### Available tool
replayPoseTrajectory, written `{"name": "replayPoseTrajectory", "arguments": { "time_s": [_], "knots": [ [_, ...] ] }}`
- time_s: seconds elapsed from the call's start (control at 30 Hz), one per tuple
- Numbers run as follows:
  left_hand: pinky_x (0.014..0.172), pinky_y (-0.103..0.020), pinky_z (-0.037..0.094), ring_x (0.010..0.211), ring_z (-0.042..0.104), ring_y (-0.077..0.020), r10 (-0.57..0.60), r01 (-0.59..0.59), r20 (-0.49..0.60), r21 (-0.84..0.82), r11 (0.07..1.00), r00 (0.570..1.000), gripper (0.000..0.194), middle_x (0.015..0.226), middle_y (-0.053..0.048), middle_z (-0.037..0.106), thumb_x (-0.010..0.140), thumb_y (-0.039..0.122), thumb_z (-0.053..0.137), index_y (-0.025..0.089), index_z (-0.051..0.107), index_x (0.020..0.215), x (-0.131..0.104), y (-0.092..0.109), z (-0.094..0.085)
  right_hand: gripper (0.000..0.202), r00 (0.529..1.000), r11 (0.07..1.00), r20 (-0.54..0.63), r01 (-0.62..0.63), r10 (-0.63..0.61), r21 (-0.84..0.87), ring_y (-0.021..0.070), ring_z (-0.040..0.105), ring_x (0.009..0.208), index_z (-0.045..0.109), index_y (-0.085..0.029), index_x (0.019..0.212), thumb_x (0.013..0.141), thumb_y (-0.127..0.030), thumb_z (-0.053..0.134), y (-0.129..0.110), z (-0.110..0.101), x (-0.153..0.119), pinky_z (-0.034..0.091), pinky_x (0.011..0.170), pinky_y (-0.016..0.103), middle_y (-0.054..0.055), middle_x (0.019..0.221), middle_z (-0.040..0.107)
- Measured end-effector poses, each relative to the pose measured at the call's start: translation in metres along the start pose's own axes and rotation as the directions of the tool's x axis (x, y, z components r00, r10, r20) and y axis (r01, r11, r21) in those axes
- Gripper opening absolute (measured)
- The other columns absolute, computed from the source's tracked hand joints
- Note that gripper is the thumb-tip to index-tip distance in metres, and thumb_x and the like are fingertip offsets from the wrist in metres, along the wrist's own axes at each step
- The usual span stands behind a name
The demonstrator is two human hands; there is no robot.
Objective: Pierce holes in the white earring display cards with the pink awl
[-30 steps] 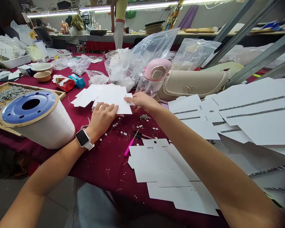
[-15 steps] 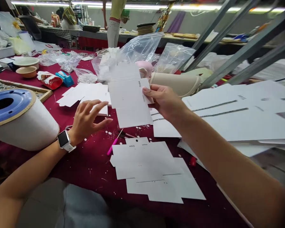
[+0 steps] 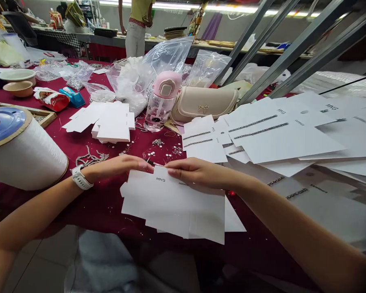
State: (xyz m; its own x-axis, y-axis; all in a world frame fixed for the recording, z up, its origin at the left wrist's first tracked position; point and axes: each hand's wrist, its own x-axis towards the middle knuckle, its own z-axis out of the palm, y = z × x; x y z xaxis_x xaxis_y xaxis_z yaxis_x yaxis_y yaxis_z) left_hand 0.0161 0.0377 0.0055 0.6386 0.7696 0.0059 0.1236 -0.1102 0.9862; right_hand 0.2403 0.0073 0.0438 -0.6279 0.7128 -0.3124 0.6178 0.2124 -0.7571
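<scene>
A white die-cut card [image 3: 177, 207] printed "MNG" is in my right hand [image 3: 198, 173], thumb on its face near the top edge. It lies over other white cards [image 3: 234, 219] on the table near me. My left hand [image 3: 122, 166], with a white watch on the wrist, stretches toward the card's upper left tab. Its fingers are extended and look close to the tab; whether they touch it I cannot tell. Just behind the fingertips is the dark end of a thin tool [image 3: 150, 161], mostly hidden.
At right lie cards with dark beaded strips [image 3: 280, 138]. Behind stand a pink-lidded bottle [image 3: 161, 101] and a beige bag [image 3: 205, 101]. A stack of white cards [image 3: 112, 124], silver chain [image 3: 90, 156] and a big thread spool [image 3: 27, 150] are left. Metal bars [image 3: 262, 77] slant at upper right. A person [image 3: 136, 32] stands beyond.
My right hand has brought the held card down from above the table onto the near cards. My left hand has moved right, toward its top edge. The view has shifted a little.
</scene>
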Motion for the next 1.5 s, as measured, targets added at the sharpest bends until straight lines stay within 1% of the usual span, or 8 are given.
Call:
{"name": "replayPoseTrajectory", "arguments": {
  "time_s": [0.03, 0.1, 0.3, 0.5, 0.73, 1.0, 1.23, 1.5],
  "knots": [
    [0.053, -0.024, 0.048, 0.067, 0.063, -0.0191, -0.064, 0.060, 0.184, 0.030, 0.998, 0.981, 0.023, 0.079, -0.005, 0.068, 0.063, 0.038, 0.065, 0.022, 0.070, 0.079, -0.001, 0.000, 0.001, 0.034, 1.000, 1.000, 0.013, 0.007, -0.007, -0.008, 0.0110, 0.042, 0.064, 0.057, -0.016, 0.080, 0.082, -0.044, 0.037, 0.000, 0.004, 0.003, 0.035, 0.060, 0.024, 0.001, 0.072, 0.052],
    [0.055, -0.024, 0.049, 0.070, 0.063, -0.0188, -0.156, 0.139, 0.360, 0.073, 0.988, 0.920, 0.022, 0.083, -0.003, 0.068, 0.065, 0.031, 0.064, 0.024, 0.068, 0.085, -0.003, -0.002, -0.001, 0.034, 0.999, 1.000, 0.034, 0.006, -0.006, -0.016, 0.0108, 0.042, 0.062, 0.058, -0.016, 0.082, 0.082, -0.043, 0.037, -0.001, 0.009, 0.010, 0.034, 0.058, 0.023, 0.001, 0.071, 0.052],
    [0.063, -0.025, 0.048, 0.076, 0.061, -0.0179, -0.226, 0.235, 0.590, 0.063, 0.970, 0.775, 0.024, 0.088, -0.003, 0.065, 0.067, 0.024, 0.063, 0.023, 0.063, 0.091, -0.002, -0.011, -0.012, 0.031, 0.998, 1.000, 0.067, 0.014, -0.013, -0.010, 0.0093, 0.042, 0.060, 0.061, -0.014, 0.089, 0.081, -0.037, 0.043, -0.002, 0.014, 0.027, 0.033, 0.054, 0.021, 0.001, 0.071, 0.053],
    [0.042, -0.017, 0.034, 0.046, 0.046, -0.0069, -0.417, 0.357, 0.465, 0.215, 0.909, 0.781, 0.032, 0.056, 0.002, 0.053, 0.068, 0.045, 0.061, 0.013, 0.059, 0.067, 0.002, -0.017, -0.015, 0.026, 1.000, 0.995, 0.022, -0.013, 0.011, 0.100, 0.0059, 0.033, 0.050, 0.059, -0.014, 0.088, 0.078, -0.036, 0.049, 0.003, 0.024, 0.041, 0.026, 0.046, 0.019, -0.003, 0.060, 0.044],
    [0.040, -0.017, 0.027, 0.040, 0.034, -0.0040, -0.444, 0.395, 0.478, 0.206, 0.895, 0.758, 0.029, 0.046, 0.005, 0.042, 0.069, 0.042, 0.062, 0.013, 0.061, 0.064, 0.004, -0.016, -0.015, 0.025, 0.990, 0.957, 0.133, 0.004, -0.044, 0.290, 0.0056, 0.034, 0.052, 0.057, -0.013, 0.094, 0.077, -0.029, 0.048, 0.019, 0.028, 0.046, 0.028, 0.047, 0.019, -0.004, 0.059, 0.042],
    [0.040, -0.018, 0.028, 0.041, 0.039, -0.0048, -0.465, 0.433, 0.495, 0.185, 0.882, 0.734, 0.032, 0.048, 0.004, 0.047, 0.066, 0.045, 0.063, 0.013, 0.063, 0.067, 0.006, -0.020, -0.017, 0.020, 0.988, 0.934, 0.146, -0.002, -0.054, 0.358, 0.0061, 0.042, 0.056, 0.059, -0.014, 0.090, 0.072, -0.019, 0.050, 0.017, 0.028, 0.051, 0.032, 0.049, 0.019, -0.002, 0.068, 0.054],
    [0.040, -0.018, 0.031, 0.041, 0.042, -0.0052, -0.492, 0.462, 0.480, 0.188, 0.867, 0.727, 0.032, 0.051, 0.003, 0.051, 0.066, 0.045, 0.064, 0.013, 0.064, 0.072, 0.006, -0.021, -0.017, 0.013, 0.983, 0.941, 0.165, -0.129, 0.080, 0.313, 0.0083, 0.047, 0.059, 0.059, -0.013, 0.076, 0.071, -0.023, 0.052, 0.019, 0.027, 0.052, 0.035, 0.052, 0.021, 0.000, 0.067, 0.056],
    [0.043, -0.017, 0.036, 0.045, 0.048, -0.0071, -0.446, 0.428, 0.528, 0.164, 0.889, 0.723, 0.026, 0.052, 0.002, 0.055, 0.068, 0.039, 0.064, 0.014, 0.063, 0.068, 0.004, -0.017, -0.019, 0.024, 0.978, 0.915, 0.201, -0.127, 0.051, 0.384, 0.0077, 0.048, 0.056, 0.058, -0.013, 0.069, 0.070, -0.037, 0.058, 0.019, 0.014, 0.047, 0.040, 0.051, 0.021, 0.000, 0.063, 0.054]
  ]
}}
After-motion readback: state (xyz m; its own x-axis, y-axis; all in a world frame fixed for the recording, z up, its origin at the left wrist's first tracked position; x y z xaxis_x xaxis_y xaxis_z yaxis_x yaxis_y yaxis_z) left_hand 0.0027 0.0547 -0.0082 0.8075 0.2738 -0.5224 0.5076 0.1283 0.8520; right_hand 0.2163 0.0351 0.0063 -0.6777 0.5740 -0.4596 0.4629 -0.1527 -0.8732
